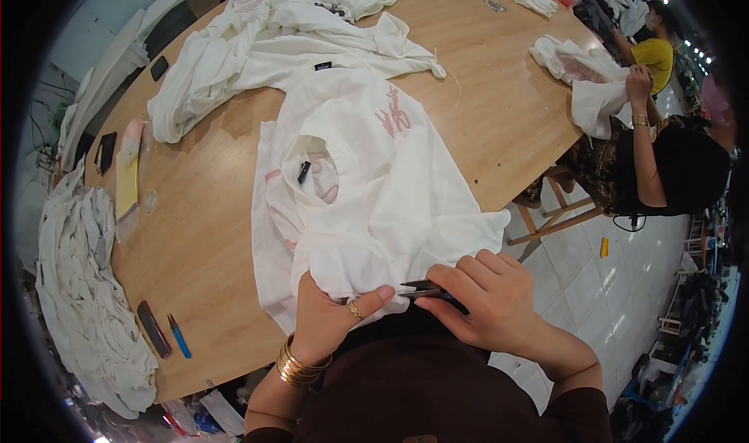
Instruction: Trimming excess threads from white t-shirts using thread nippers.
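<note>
A white shirt (398, 197) with pink lettering on its front lies over the table's near edge, its neck opening showing a dark label inside. My left hand (324, 314), with a ring and gold bangles, is closed on a gathered edge of the shirt, thumb on top. Close to its right, my right hand (491, 298) grips dark thread snips (420, 285). The snips' blades point left and meet the fabric edge by my left thumb. Whether a thread lies between the blades is too small to tell.
White garments (226, 60) are heaped across the far wooden table (211, 232), and another pile (94, 295) hangs along the left. Blue-handled snips (179, 336) and a dark phone (154, 330) lie at the near left. At right, a seated co-worker (663, 166) handles a white garment (597, 107).
</note>
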Demonstrator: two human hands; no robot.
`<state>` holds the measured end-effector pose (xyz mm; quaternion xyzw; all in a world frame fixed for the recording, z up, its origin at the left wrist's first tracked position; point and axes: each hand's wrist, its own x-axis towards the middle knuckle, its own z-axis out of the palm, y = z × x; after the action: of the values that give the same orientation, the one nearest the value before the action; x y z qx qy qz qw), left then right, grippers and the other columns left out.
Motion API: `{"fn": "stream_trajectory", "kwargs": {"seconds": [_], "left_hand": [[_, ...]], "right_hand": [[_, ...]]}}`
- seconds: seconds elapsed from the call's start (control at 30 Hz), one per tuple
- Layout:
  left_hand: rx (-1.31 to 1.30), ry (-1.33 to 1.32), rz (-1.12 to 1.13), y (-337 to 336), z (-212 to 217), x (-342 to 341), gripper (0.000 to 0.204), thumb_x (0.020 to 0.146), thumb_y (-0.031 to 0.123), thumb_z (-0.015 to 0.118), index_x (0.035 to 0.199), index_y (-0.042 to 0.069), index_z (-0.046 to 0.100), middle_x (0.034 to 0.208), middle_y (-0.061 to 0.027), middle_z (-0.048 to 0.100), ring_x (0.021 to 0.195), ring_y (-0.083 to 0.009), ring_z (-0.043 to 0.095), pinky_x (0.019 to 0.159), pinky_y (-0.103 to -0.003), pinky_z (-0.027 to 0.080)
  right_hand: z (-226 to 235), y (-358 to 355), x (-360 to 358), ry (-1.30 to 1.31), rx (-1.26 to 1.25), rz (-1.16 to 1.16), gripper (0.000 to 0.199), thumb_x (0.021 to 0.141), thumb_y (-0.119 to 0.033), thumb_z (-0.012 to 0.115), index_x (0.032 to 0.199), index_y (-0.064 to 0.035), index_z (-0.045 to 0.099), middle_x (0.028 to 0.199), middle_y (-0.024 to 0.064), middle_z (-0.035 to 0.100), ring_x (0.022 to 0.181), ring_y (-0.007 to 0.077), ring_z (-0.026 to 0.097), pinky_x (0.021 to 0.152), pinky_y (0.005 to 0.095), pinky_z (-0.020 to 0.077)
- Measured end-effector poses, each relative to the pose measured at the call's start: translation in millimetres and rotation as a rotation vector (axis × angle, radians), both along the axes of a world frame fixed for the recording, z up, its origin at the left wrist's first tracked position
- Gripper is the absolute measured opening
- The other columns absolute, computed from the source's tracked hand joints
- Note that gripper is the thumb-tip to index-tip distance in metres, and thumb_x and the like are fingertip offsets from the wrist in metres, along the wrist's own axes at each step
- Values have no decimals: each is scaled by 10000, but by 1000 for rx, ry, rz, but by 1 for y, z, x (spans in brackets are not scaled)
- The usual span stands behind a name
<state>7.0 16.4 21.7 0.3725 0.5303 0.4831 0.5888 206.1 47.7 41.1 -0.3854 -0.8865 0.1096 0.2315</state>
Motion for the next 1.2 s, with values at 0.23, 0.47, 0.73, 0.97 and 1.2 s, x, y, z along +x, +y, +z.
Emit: {"fn": "stream_trajectory", "kwargs": {"seconds": [0.23, 0.47, 0.73, 0.97, 1.2], "left_hand": [[28, 28, 12, 0, 0, 0, 291, 692, 58, 730, 934, -36, 597, 845, -70, 642, 760, -119, 598, 694, -254, 473], [43, 17, 20, -1, -3, 0, 313, 693, 61, 728, 955, -38, 588, 862, -73, 641, 771, -121, 597, 703, -258, 474], [9, -35, 2, -1, -3, -2, 327, 694, 48, 725, 972, -37, 576, 869, -73, 638, 783, -127, 597, 708, -258, 476], [26, -82, 36, -2, -5, 0, 301, 691, 42, 731, 946, -29, 588, 844, -65, 640, 753, -119, 598, 685, -249, 477], [53, 13, -26, -3, -2, -2, 259, 697, 65, 736, 907, -12, 605, 801, -48, 642, 711, -104, 596, 646, -234, 476]], "right_hand": [[2, -1, -2, -13, 14, -21, 218, 706, -268, 684, 848, -140, 578, 627, -27, 429, 556, 129, 441, 477, 264, 318], [-2, 1, -2, 14, -1, 6, 215, 702, -257, 690, 847, -139, 584, 631, -30, 447, 560, 127, 452, 477, 261, 324], [-11, 3, -3, 156, -127, 7, 207, 698, -234, 708, 834, -120, 601, 652, -29, 526, 562, 143, 492, 480, 261, 365], [-16, 2, -5, 418, -924, -97, 252, 740, -257, 719, 801, -61, 573, 650, -25, 523, 561, 80, 458, 518, 215, 364], [-27, 5, -10, 763, -1508, -48, 248, 785, -249, 687, 762, -51, 540, 673, -48, 491, 601, 36, 405, 542, 192, 323]]}}
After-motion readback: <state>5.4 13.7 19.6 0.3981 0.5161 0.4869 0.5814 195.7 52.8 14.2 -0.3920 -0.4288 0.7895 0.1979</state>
